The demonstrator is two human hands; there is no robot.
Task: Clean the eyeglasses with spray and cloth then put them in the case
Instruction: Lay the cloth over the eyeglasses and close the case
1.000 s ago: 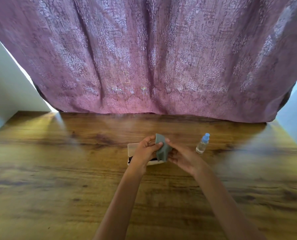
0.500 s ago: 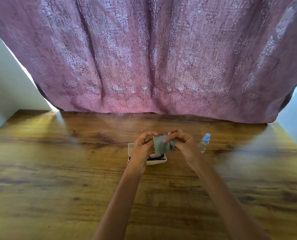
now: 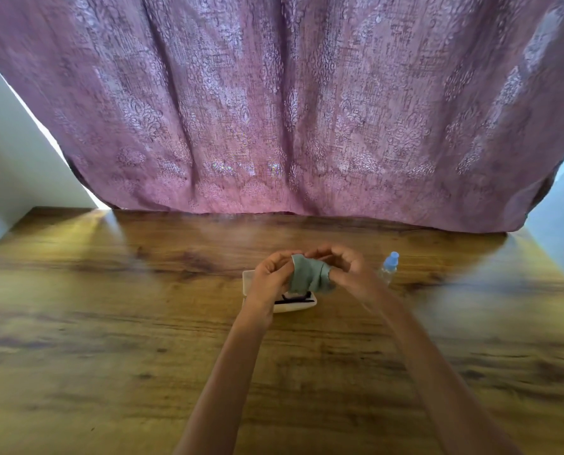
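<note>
A grey-green cloth [image 3: 309, 274] hangs between both hands above the middle of the wooden table [image 3: 110, 323]. My left hand [image 3: 270, 277] pinches its left edge and my right hand [image 3: 349, 270] pinches its right edge. Under the hands lies an open white case [image 3: 293, 305], mostly hidden by them. Dark eyeglasses [image 3: 295, 300] show inside the case as a thin black line. A small clear spray bottle [image 3: 389, 269] with a blue cap stands upright just right of my right hand.
A purple patterned curtain [image 3: 290, 110] hangs behind the table's far edge. Pale walls [image 3: 8, 165] close in on both sides. Bare wood lies to the left, right and front of the case.
Both hands have shifted the cloth: it stood folded and upright a second ago, and now it is stretched sideways and draped between the two hands. The case and bottle have stayed put.
</note>
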